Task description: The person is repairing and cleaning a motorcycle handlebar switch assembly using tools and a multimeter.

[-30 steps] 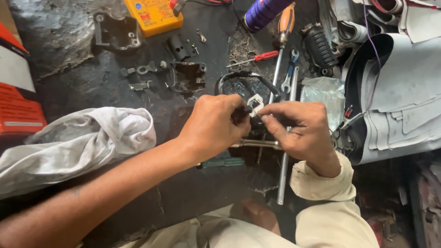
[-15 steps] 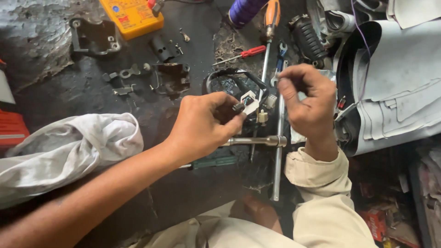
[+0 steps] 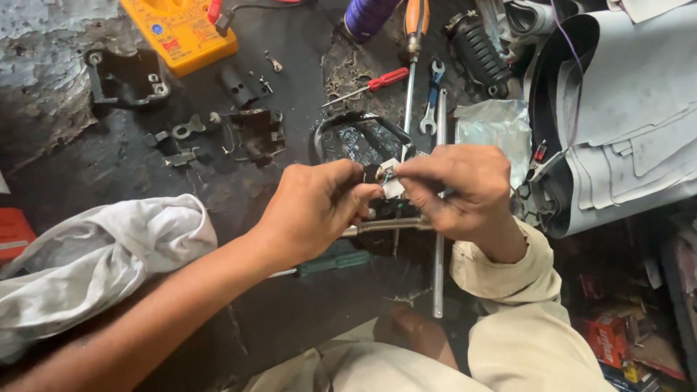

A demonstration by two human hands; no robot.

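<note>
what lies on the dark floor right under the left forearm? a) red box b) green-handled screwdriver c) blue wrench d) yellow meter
b: the green-handled screwdriver pokes out from beneath the left hand and forearm, while the yellow meter and blue wrench lie farther up the floor.

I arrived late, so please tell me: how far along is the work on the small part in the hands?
Done: several dark parts lie loose on the black bench. In hand: the left hand and right hand pinch a small white-tabbed part between them. Left: the loose parts are unassembled.
</note>
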